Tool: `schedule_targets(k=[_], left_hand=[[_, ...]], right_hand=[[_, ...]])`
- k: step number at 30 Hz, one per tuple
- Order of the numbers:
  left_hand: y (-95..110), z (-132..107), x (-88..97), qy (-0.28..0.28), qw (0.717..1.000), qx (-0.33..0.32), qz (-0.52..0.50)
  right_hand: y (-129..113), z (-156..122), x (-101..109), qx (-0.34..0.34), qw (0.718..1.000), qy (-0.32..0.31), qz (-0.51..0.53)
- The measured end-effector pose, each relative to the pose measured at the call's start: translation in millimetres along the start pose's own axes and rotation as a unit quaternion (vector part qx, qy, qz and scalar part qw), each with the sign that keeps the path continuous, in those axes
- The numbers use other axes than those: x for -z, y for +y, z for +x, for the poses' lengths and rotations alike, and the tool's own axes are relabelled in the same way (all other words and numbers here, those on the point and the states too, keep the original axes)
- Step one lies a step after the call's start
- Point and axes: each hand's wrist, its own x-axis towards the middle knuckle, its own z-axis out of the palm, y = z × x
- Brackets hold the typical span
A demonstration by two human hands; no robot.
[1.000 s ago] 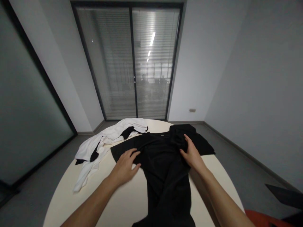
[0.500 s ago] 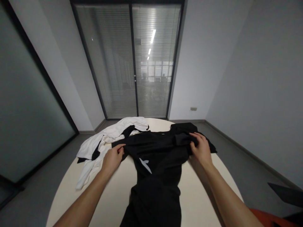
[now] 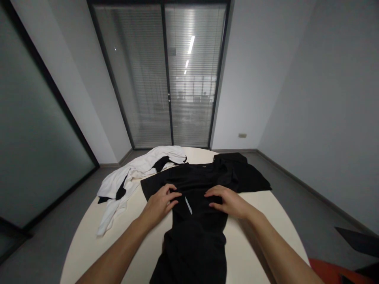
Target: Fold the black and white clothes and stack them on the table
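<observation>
A black T-shirt (image 3: 195,181) lies spread on the table, its neckline at the far end and its lower part bunched toward me. A white print shows on its chest, partly folded out of sight. Over the left side of the chest is my left hand (image 3: 161,203), thumb and fingers apart. My right hand (image 3: 229,202) rests at the right side of the chest with its fingers also apart. Both hands seem to touch the cloth, and neither grips it.
White clothing with black parts (image 3: 142,163) is heaped at the table's far left. Folded black cloth (image 3: 251,175) lies at the far right, against the T-shirt's sleeve. The round pale table (image 3: 142,244) has an orange-red chair (image 3: 331,270) at its right.
Both hands have let go of the sleeves and moved inward and nearer, onto the chest. The sleeves now lie flatter, and less of the white print shows.
</observation>
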Motion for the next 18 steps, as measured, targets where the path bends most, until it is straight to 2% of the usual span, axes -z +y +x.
schedule_targets(k=[6,10,14,18], left_hand=[[8.4,1.9,-2.6,-0.094,0.988,-0.115,-0.028],[12.6,3.9,-5.1,-0.125,0.982,-0.137,-0.037],[13.2,5.0,-4.5,-0.097,0.989,-0.1,-0.038],[0.3,4.3,-2.3,0.011,0.997,0.036,-0.074]], right_hand=[[5.4,-0.1,-2.0,-0.01,0.998,-0.048,-0.026],[4.3,1.7,-1.4,-0.02,0.998,-0.055,-0.032],[0.3,0.1,2.2,-0.016,1.0,-0.019,0.013],[-6.4,-2.3,8.3,-0.054,0.996,0.044,0.06]])
